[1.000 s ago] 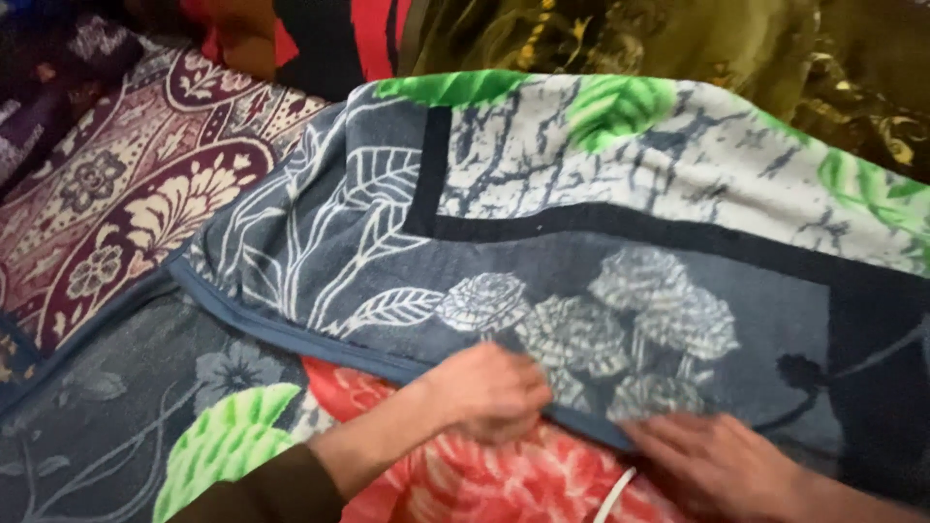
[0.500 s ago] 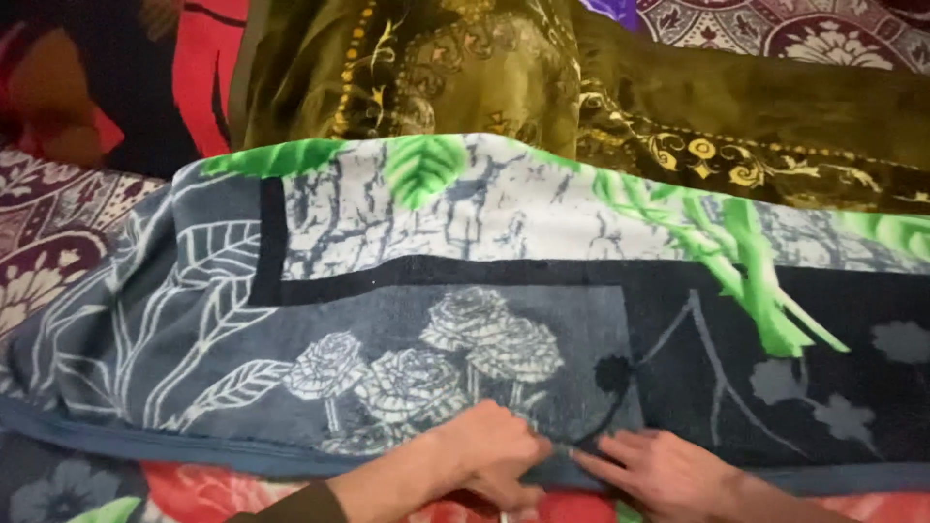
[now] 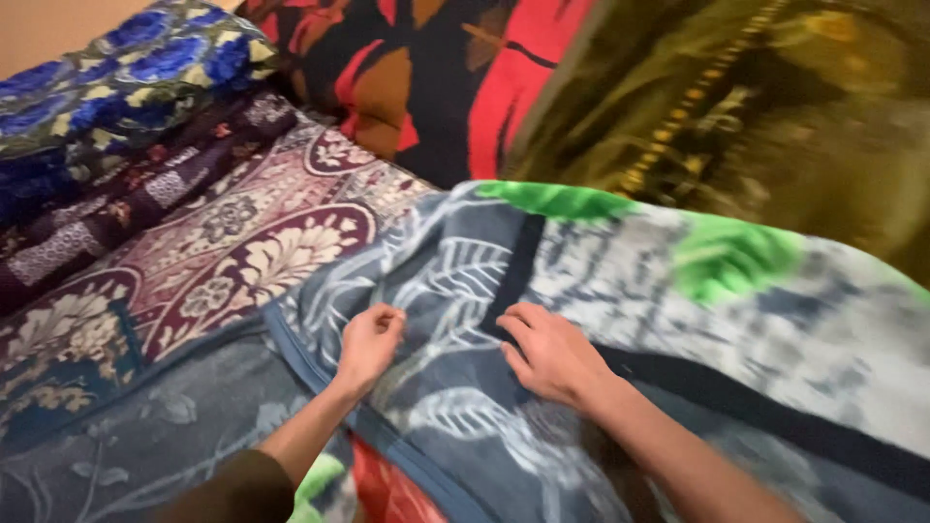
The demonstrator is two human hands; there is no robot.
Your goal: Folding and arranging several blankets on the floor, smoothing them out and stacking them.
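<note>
Both hands moved up the grey leaf-print blanket (image 3: pixel 455 291), left hand (image 3: pixel 368 344) fingers pinching fabric, right hand (image 3: pixel 552 353) fingers apart, flat

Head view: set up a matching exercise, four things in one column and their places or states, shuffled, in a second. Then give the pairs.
Things:
1. left hand
2. right hand
3. blue flowered blanket
4. maroon patterned blanket

Places or states:
A. folded on a pile at the far left
B. fingers curled, pinching the grey leaf-print blanket
C. spread flat to the left of the grey blanket
D. lying flat, palm down, on the grey blanket

Pairs: 1-B, 2-D, 3-A, 4-C
</note>
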